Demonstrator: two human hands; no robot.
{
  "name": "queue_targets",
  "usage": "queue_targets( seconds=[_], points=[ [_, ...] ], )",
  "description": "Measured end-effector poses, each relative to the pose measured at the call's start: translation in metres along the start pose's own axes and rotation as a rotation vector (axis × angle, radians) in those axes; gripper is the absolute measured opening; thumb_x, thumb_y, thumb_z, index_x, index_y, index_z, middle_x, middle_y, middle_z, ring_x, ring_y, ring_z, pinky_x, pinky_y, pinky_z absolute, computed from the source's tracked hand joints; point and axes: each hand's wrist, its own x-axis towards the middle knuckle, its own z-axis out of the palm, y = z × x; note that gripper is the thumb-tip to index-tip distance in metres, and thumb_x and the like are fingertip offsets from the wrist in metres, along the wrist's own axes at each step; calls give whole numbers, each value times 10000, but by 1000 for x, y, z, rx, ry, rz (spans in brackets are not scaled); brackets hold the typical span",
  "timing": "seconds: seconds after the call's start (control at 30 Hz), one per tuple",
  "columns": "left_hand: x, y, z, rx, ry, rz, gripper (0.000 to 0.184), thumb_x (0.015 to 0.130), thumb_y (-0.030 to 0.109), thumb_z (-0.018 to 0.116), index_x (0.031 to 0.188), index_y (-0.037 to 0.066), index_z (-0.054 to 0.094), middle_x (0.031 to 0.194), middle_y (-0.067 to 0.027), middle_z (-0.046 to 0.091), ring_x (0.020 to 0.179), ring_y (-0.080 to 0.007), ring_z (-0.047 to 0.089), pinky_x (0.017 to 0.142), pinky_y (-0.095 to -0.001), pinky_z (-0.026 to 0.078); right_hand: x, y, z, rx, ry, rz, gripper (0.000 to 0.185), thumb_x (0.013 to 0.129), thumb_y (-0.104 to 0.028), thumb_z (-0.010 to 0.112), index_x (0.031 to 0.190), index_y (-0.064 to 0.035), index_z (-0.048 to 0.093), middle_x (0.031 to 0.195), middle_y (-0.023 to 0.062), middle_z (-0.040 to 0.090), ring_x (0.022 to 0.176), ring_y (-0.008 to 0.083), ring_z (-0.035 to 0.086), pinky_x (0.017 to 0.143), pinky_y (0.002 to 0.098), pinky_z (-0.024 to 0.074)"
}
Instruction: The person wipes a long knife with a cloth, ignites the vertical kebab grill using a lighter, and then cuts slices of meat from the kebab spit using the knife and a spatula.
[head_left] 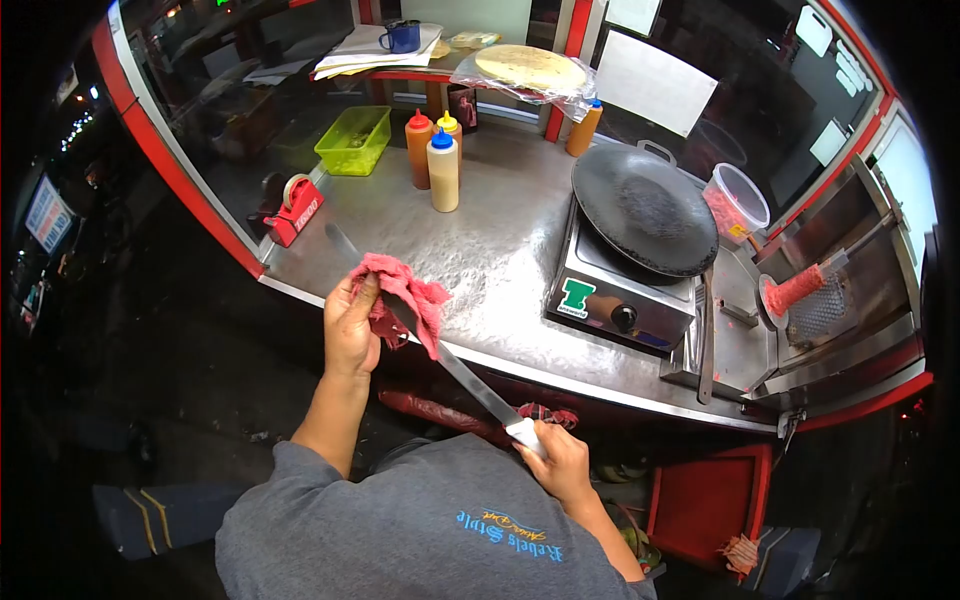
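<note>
A long knife (477,386) slants across the front of the counter, its narrow blade pointing up to the left. My right hand (562,462) is closed around its white handle (525,436). Farther up the blade, a crumpled red cloth (412,292) is folded over the metal. My left hand (352,325) pinches that cloth against the blade, thumb on top. Past the cloth, the blade's tip (340,240) shows over the steel surface. The part of the blade under the cloth is hidden.
Sauce bottles (443,172), a green basket (354,142) and a red tape dispenser (295,211) stand on the steel counter (500,260). Rightward are a black griddle pan (645,210) on a stove (625,290), a plastic tub (737,200) and a vertical meat spit (797,293). Flatbreads (530,67) lie on the shelf.
</note>
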Motion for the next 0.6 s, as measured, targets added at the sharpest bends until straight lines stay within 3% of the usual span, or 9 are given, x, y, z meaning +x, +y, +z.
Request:
queue_targets(
  seconds=[0.23, 0.33, 0.6],
  points=[
    [10, 15, -17, -21, 31, 25, 287, 1090, 248, 657, 1250, 11, 678, 1199, -113, 750, 1088, -226, 732, 991, -390, 586, -19, 4, -11, -9, -40, 30, 383, 800, -170, 895, 1111, -57, 704, 841, 113, 688, 707, 300, 702, 620, 406, 556],
    [12, 20, -20, -32, 34, 39, 289, 1092, 241, 653, 1266, 11, 671, 1214, -119, 746, 1099, -236, 732, 997, -402, 588, -24, 4, -15, 5, -33, 28, 396, 766, -105, 905, 1110, -34, 721, 876, 128, 721, 733, 293, 721, 638, 388, 569],
    [15, 21, -27, -52, 28, 43, 311, 1096, 241, 643, 1302, 8, 650, 1248, -128, 736, 1145, -253, 721, 1033, -422, 577, -25, 1, -25, -28, -25, 26, 379, 796, -161, 891, 1110, -47, 714, 873, 118, 716, 733, 298, 718, 643, 396, 567]
  ],
)
